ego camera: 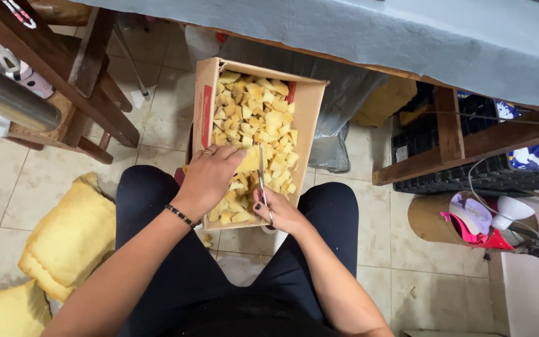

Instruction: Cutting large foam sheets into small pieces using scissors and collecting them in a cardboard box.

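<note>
Yellow foam pieces (pixel 254 118) are filling the cardboard box (pixel 310 118) we are keeping between our knees on the tiled floor (pixel 369 224). From the head view, we are gripping one foam piece (pixel 249 160) in our left hand (pixel 210 178) at the box's near edge, while our right hand (pixel 280 211) is clenching scissors (pixel 262 181), blades pointing up beside the piece. Larger foam slabs (pixel 70 237) are lying at our left; the grey-covered bench (pixel 407 37) is overhanging the box's far edge.
</note>
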